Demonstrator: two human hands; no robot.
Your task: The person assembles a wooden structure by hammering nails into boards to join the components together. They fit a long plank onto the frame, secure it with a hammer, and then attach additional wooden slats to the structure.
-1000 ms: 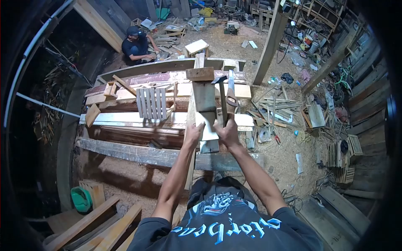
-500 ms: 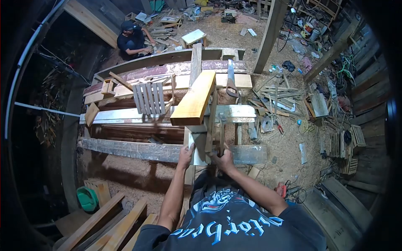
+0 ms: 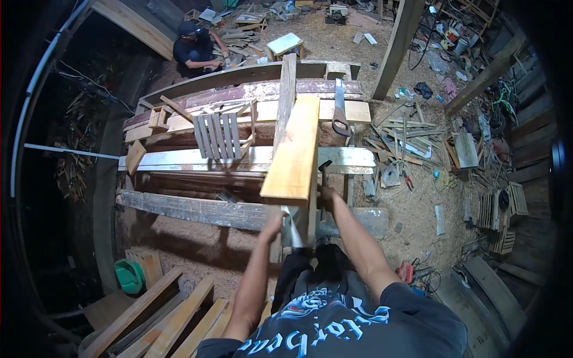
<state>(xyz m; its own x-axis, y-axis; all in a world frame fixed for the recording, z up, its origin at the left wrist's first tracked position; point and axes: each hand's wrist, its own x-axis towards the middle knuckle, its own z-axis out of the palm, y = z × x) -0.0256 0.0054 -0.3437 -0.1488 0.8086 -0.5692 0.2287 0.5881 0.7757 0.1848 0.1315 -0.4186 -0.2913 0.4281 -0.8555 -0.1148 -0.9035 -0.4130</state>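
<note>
A long yellowish wooden board stands tilted in front of me, its near end facing me. My left hand is closed at the lower left of the wooden piece under it, beside a thin whitish strip; the exact grip is unclear. On the right side, my right hand is wrapped round the handle of a hammer, whose dark head shows above the fist. The lower part of the wood is partly hidden by the board's near end. A handsaw lies to the right of the board.
Long planks lie across the work area, with a slatted wooden piece on them. Another person crouches at the back left. Wood scraps lie on the right, and a green container stands at the lower left.
The yellowish board has moved down and slightly right, nearer to me. My right hand has moved up a little with the hammer, and my left hand slightly right. The view has shifted slightly.
</note>
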